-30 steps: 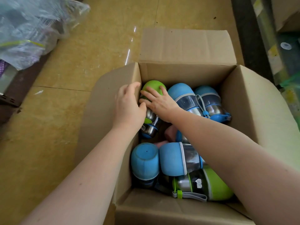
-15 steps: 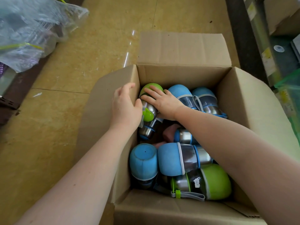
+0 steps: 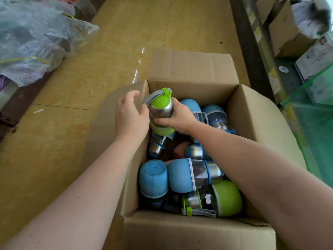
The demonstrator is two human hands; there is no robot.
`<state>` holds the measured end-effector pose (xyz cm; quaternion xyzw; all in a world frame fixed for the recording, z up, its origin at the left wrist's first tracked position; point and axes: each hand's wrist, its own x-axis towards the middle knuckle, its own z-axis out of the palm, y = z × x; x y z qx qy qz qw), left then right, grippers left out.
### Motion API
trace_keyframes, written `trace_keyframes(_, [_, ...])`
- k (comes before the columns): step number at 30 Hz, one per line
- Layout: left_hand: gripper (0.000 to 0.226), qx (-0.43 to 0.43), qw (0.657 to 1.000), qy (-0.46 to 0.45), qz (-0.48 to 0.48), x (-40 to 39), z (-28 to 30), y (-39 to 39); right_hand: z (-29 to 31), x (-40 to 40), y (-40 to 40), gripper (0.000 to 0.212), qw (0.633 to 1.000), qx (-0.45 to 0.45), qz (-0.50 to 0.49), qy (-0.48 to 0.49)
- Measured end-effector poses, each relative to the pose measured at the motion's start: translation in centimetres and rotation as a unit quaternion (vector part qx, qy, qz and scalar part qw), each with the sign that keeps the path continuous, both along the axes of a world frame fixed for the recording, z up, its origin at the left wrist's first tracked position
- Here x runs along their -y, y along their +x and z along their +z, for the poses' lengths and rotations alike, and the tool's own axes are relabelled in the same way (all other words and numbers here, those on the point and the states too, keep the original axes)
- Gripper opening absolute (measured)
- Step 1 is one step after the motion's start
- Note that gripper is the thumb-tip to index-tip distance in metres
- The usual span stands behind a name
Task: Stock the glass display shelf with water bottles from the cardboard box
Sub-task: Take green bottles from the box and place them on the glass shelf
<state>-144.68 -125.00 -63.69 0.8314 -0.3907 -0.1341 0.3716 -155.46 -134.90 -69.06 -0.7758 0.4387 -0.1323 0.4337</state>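
An open cardboard box [image 3: 255, 112] stands on the floor, filled with several blue and green water bottles lying on their sides. A green-capped steel bottle [image 3: 161, 110] with a grey strap is upright at the box's far left corner, its cap above the rim. My right hand [image 3: 177, 118] grips its body from the right. My left hand [image 3: 130, 116] rests against its left side, thumb on the steel. A blue bottle [image 3: 182, 175] and a green bottle [image 3: 225, 197] lie near the front. The glass shelf [image 3: 310, 105] shows at the right edge.
Clear plastic bags [image 3: 34, 38] lie heaped on the floor at the far left. Cardboard cartons [image 3: 286, 31] are stacked on shelving at the upper right. Yellow tiled floor [image 3: 54, 141] spreads to the left of the box.
The green bottle lay on its side in the box with both hands on it. Now it is turned upright and lifted, cap and strap showing above the rim.
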Motion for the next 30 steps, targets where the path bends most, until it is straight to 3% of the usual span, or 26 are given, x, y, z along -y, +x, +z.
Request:
trace_keyframes(9, [0.039, -0.026, 0.998, -0.050, -0.013, -1.5, 3.0, 0.5, 4.6, -2.7, -0.3, 0.056, 0.976, 0.137, -0.165, 0.039])
trace_keyframes(12, [0.038, -0.025, 0.997, -0.074, 0.003, -1.7, 4.0, 0.8, 5.7, -3.9, 0.5, 0.070, 0.971, 0.142, -0.192, 0.027])
trace_keyframes(14, [0.037, -0.026, 0.996, -0.085, 0.014, -2.1, 4.6, 1.1, 6.6, -4.5, 0.7, 0.074, 0.969, 0.148, -0.196, 0.037])
trace_keyframes(19, [0.036, -0.036, 0.993, -0.112, 0.006, -2.9, 5.8, 1.8, 8.8, -5.3, 0.7, 0.060, 0.969, 0.154, -0.184, 0.052])
trace_keyframes(30, [0.038, -0.032, 0.989, -0.136, -0.050, 0.1, 11.3, 1.4, 16.5, -3.8, 0.0, 0.046, 0.961, 0.205, -0.187, 0.003])
